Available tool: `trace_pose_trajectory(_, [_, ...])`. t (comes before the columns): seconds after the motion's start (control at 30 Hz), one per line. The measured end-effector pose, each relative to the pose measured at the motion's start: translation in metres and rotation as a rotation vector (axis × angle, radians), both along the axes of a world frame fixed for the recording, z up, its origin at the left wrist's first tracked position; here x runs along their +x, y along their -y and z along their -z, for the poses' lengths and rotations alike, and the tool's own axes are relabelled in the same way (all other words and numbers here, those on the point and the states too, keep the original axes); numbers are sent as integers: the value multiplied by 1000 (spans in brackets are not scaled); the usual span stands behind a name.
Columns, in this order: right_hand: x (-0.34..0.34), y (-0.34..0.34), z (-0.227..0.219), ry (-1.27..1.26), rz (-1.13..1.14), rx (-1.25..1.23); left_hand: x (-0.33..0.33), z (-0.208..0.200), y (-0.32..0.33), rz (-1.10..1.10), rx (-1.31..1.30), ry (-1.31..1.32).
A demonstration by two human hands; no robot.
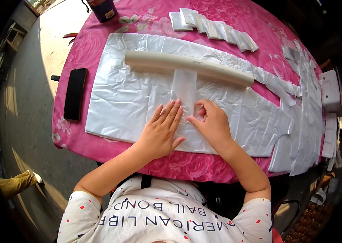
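Note:
A narrow translucent plastic strip (pixel 184 87) lies on a stack of white plastic sheets (pixel 116 97), its far end reaching a long cream tube (pixel 187 65). My left hand (pixel 160 127) is spread flat, fingertips pressing the strip's left side and the sheet beside it. At the strip's right edge, the curled fingers and thumb of my right hand (pixel 211 121) pinch the thin plastic. Exactly how much plastic sits between those fingertips is hard to see. The tube rests crosswise on the sheets, beyond both hands.
Several small folded plastic packets (pixel 215 30) fan out at the far side of the pink flowered tablecloth (pixel 138 14). A black phone (pixel 75 94) lies at the left, a dark jar (pixel 103 9) behind it. Loose plastic strips (pixel 304 121) hang over the right edge. Another person's leg (pixel 15 184) shows lower left.

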State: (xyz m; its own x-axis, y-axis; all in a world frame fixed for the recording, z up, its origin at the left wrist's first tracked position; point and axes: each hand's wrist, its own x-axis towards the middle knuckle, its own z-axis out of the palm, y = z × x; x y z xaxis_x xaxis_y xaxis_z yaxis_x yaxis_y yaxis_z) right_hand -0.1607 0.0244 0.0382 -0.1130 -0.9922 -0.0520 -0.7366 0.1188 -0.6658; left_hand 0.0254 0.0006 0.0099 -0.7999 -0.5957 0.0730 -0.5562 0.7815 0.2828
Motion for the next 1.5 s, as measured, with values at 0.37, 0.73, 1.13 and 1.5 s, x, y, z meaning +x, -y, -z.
trace_pose_trajectory(0.37, [-30, 30, 12, -217, -654, -446, -9, -7, 23, -37, -19, -197])
trace_pose_trajectory(0.73, [-20, 4, 19, -167, -592, -512, 10, -1, 17, 271, -90, -299])
trace_pose_trajectory(1.13, [-11, -28, 23, 48, -373, -419, 17, -4, 11, 117, 251, -446])
trace_pose_trajectory(1.5, [-16, -26, 21, -12, -393, -491, 14, 3, 15, 190, 53, -447])
